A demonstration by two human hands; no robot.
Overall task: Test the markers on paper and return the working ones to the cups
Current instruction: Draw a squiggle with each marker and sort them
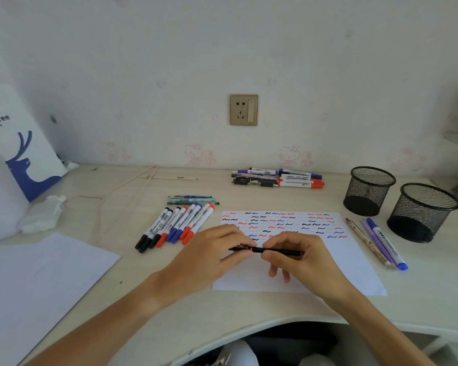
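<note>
Head view, noting items largest to smallest, all placed relative to the test paper (354,265).

Desk (132,294) carrying everything. Test paper lying flat at centre, its far half already filling with red, blue and black squiggles, near half blank. Two mesh cups (368,191) (421,212) standing right of and beyond the paper, both looking empty. Fan of capped markers (173,225) lying just left of the paper's far corner; second heap of markers (278,177) lying beyond the paper near the wall; three pens (376,241) lying just right of the paper, between it and the nearer cup.

Left hand (212,252) and right hand (299,254) hovering over the paper's middle, both pinching one slim black pen (270,250) held level: left fingers gripping the cap end, right thumb and fingers gripping the barrel. Judging: cap coming off or going on; cannot tell which.

Risks, as judgement:
- Cap jerking free, bare tip streaking the hands or smearing fresh squiggles under the wrists.
- Faint lines getting lost among crowded marks, causing a dry pen to be passed as working.
- Tested and untested piles lying close together, inviting a mix-up.
- Dropping pens hard into a light mesh cup, tipping it.
</note>
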